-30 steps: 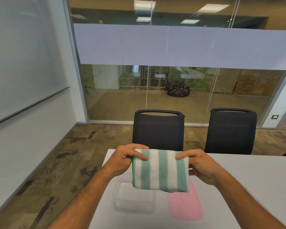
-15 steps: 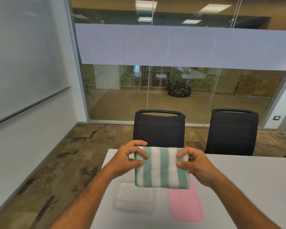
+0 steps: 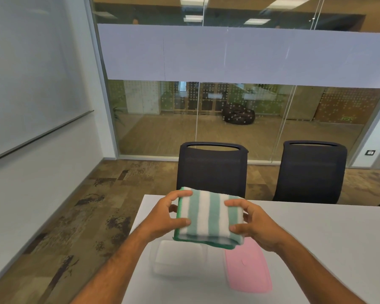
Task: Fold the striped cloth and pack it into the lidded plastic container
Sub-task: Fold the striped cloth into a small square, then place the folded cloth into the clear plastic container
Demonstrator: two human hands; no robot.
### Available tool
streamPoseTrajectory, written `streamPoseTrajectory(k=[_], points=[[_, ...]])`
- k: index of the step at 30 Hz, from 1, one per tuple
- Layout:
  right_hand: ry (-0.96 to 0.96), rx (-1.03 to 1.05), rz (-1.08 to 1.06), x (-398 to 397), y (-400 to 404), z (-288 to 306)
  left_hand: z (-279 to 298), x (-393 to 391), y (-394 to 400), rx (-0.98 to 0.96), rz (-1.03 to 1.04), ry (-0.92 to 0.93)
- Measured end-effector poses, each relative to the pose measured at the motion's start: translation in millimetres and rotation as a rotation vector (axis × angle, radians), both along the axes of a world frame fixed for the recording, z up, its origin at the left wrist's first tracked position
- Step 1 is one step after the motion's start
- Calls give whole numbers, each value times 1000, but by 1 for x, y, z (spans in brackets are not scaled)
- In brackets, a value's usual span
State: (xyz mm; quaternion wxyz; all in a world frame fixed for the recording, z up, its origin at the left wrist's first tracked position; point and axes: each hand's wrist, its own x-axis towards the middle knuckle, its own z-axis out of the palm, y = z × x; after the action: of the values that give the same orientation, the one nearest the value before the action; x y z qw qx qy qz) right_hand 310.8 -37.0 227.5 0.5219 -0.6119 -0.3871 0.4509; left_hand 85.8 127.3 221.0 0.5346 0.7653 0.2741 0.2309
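The green-and-white striped cloth (image 3: 208,217) is folded into a thick rectangle and held in the air above the table. My left hand (image 3: 166,218) grips its left edge, thumb on the near side. My right hand (image 3: 253,224) grips its right edge the same way. Directly below the cloth stands the clear plastic container (image 3: 177,260), open and empty. Its pink lid (image 3: 247,267) lies flat on the table just right of it, partly hidden by the cloth.
The white table (image 3: 316,238) extends to the right; its left edge runs close to the container. Two black office chairs (image 3: 211,170) (image 3: 309,172) stand at the far side. A glass wall lies behind them and a whiteboard hangs on the left.
The cloth was squeezed shorter between both hands, then tilted flatter, its top edge tipping away from me. Both hands kept their grip.
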Motion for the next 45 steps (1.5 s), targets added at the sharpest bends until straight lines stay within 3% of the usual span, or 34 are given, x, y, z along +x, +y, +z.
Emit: streamPoseTrajectory(k=[7, 19, 26, 33, 41, 45], points=[[-99, -89, 13, -8, 21, -29, -29, -6, 20, -62, -70, 179], [-137, -230, -43, -35, 86, -107, -100, -21, 76, -135, -3, 348], [-373, -395, -69, -36, 119, -146, -144, -4, 95, -120, 56, 499], [-620, -602, 64, -41, 139, -172, -177, 10, 96, 38, 27, 725], [-842, -692, 171, -51, 148, -188, -198, 24, 93, 147, -23, 891], [-1014, -729, 255, -57, 153, -191, -201, 29, 86, 324, -65, 1032]])
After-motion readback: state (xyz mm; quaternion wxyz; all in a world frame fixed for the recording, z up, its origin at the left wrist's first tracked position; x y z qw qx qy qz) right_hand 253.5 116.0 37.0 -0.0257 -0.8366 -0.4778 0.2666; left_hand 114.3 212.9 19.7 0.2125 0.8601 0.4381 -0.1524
